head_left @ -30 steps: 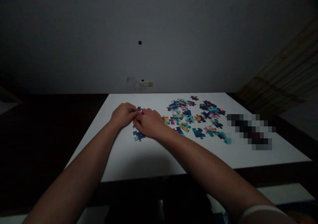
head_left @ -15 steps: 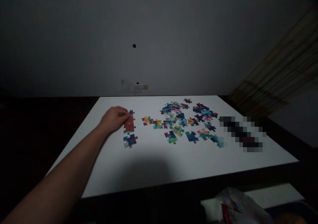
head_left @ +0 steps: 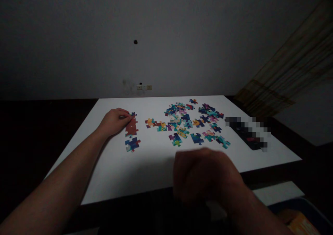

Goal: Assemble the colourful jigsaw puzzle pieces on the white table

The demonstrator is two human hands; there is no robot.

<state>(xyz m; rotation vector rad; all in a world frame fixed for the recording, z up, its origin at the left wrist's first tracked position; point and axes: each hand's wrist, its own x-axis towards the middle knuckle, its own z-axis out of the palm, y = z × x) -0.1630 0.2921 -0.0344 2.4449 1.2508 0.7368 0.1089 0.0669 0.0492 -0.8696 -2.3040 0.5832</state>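
Note:
My left hand (head_left: 116, 120) rests at the left of the table, its fingers closed together at the upper end of a column of jigsaw puzzle pieces. Just under those fingertips lie red puzzle pieces (head_left: 131, 126), with a dark blue puzzle piece (head_left: 133, 144) at the near end of the column. A small blue puzzle piece (head_left: 133, 114) shows at the far end, partly covered by the fingers. My right hand (head_left: 203, 174) hangs in the air over the near table edge, curled and blurred; its fingers cannot be made out. Loose puzzle pieces (head_left: 187, 124) lie beyond it.
The white table (head_left: 109, 172) stands near a grey wall with a socket strip (head_left: 144, 87). A dark, partly pixelated object (head_left: 244, 132) lies on its right side. Below the near edge, a blue-rimmed container (head_left: 309, 207) holds something orange. Stringy curtains (head_left: 281, 72) hang at the right.
My right hand has come into view from the lower right. The view has shifted slightly, while my left hand stays at the puzzle column.

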